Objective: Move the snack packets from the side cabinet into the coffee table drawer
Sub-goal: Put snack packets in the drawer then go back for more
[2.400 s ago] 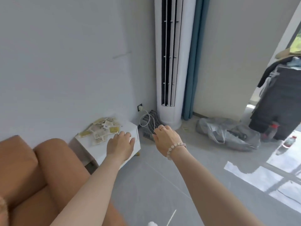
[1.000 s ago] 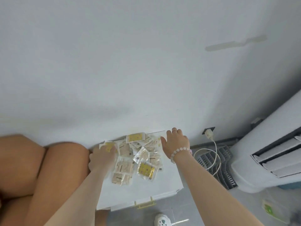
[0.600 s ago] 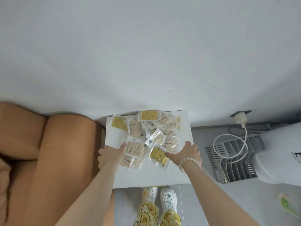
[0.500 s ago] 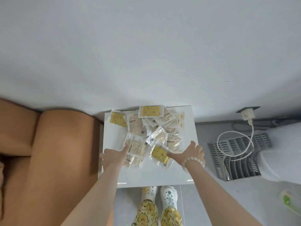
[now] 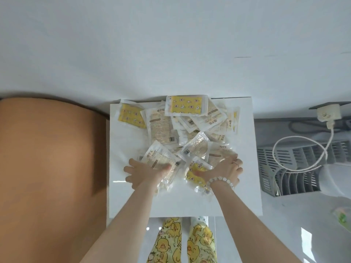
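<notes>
Several snack packets (image 5: 190, 126), some clear and white and some yellow with a duck print, lie heaped on the white side cabinet top (image 5: 245, 186) against the wall. My left hand (image 5: 144, 173) rests at the pile's near left edge, fingers spread on the cabinet top and thumb lying on a clear packet (image 5: 161, 156). My right hand (image 5: 224, 168), with a bead bracelet on its wrist, lies on the near right packets, its thumb across a yellow packet (image 5: 191, 175). No packet is lifted off the pile. The coffee table drawer is out of view.
A brown sofa arm (image 5: 51, 168) presses against the cabinet's left side. To the right, a wall socket with a white charger (image 5: 327, 112) trails a looped cable (image 5: 281, 145) over a grey slatted rack (image 5: 288, 175) on the floor. My legs (image 5: 169, 242) stand at the cabinet's front edge.
I have walked up to the cabinet and now look straight down on it. Both hands slid from the pile's far edge to its near edge and closed in on the nearest packets.
</notes>
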